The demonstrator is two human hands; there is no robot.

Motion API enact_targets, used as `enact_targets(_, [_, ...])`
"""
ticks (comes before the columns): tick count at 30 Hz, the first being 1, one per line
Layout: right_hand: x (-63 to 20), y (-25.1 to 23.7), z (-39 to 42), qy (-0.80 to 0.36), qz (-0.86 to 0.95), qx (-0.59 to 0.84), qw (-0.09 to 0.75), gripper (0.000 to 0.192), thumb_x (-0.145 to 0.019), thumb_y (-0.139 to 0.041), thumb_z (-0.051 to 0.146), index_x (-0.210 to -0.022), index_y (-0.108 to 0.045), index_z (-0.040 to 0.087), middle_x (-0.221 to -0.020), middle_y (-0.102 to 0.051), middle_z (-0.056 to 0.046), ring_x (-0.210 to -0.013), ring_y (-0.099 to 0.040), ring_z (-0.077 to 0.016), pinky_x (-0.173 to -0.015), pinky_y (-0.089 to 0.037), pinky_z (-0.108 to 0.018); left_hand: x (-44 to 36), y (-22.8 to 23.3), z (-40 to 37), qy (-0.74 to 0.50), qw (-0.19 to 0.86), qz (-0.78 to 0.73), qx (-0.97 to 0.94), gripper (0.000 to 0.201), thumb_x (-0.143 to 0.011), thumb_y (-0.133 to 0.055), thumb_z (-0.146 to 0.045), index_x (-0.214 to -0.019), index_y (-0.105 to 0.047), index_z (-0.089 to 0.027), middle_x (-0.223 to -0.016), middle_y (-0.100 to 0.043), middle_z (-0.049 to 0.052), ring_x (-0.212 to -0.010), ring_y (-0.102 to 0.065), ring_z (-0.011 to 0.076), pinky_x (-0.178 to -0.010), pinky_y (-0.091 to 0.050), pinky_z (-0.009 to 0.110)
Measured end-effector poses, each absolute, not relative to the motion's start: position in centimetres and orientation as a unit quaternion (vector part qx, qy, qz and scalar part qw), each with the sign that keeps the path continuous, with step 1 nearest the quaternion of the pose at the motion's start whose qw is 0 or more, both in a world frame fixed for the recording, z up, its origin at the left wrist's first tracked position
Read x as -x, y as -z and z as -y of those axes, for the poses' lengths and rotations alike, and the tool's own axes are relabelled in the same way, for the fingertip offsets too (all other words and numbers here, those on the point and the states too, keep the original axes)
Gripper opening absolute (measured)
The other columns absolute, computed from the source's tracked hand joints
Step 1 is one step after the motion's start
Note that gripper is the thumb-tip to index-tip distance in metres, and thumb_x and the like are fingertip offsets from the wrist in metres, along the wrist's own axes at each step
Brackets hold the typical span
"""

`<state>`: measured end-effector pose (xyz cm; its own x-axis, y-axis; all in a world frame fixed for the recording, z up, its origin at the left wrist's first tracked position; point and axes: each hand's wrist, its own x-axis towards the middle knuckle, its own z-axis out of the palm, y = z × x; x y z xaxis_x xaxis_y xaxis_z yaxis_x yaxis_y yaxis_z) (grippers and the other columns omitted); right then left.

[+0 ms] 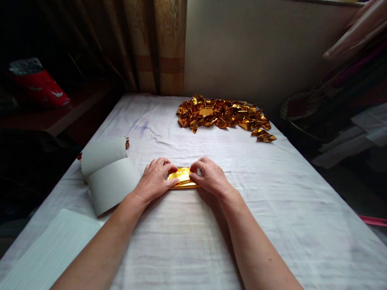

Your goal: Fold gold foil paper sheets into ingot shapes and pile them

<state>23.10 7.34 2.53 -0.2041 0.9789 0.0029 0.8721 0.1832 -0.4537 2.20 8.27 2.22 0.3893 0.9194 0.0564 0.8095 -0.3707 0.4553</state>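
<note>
Where the white cloth [229, 214] is spread, it covers the whole table, from the near edge up to the pale wall [263, 50] at the back. Brown curtains [146, 42] hang beside that wall on the left. Far off to the left, on a dark shelf, sits a red thing [39, 86]; it is too dim to tell what it is.

At the near left corner of the cloth lies a flat white sheet [53, 250] with thin lines on it. Just past it sits a curled stack of white paper [108, 176], rolled over at the top.

At the far end of the cloth, near the wall, is a heap of folded gold pieces [223, 114]. They are shiny and crumpled, and a few have spilled off to the right.

In the middle of the cloth, well apart from the heap, lies one small gold foil paper [182, 177]. It is flat on the cloth. Both hands are on it. The left hand [156, 179] has its fingers bent and pinched on the left end of the foil. The right hand [209, 177] has its fingers curled and pinched on the right end. The two hands are close, with a bit of gold showing between them.
</note>
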Motion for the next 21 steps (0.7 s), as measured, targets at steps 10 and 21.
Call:
enact_targets(10, [-23.1,-2.8,-7.1,-0.166,0.767,0.606,0.129,0.015,-0.078,-0.068,0.036,-0.086,-0.067,0.023,-0.095,-0.059,-0.002,-0.090,-0.056,-0.0165,-0.073,-0.039,-0.024,-2.5,-2.2,-7.7,-0.131,0.148,-0.541,-0.817,0.031,-0.077,-0.068,-0.045,-0.103,-0.066,-0.027,-0.116,-0.058,0.003,-0.111,-0.052,0.0266,-0.097,-0.042,0.043])
enact_targets(21, [-23.1,-2.2,-6.3,-0.152,0.778,0.588,0.161,0.023,-0.074,-0.074,0.038,-0.087,-0.066,0.022,-0.100,-0.060,-0.004,-0.096,-0.054,-0.0195,-0.082,-0.042,-0.028,-2.9,-2.4,-7.0,-0.114,0.134,-0.548,-0.818,0.039,-0.076,-0.067,-0.047,-0.109,-0.063,-0.027,-0.126,-0.054,0.006,-0.119,-0.048,0.0279,-0.102,-0.039,0.043])
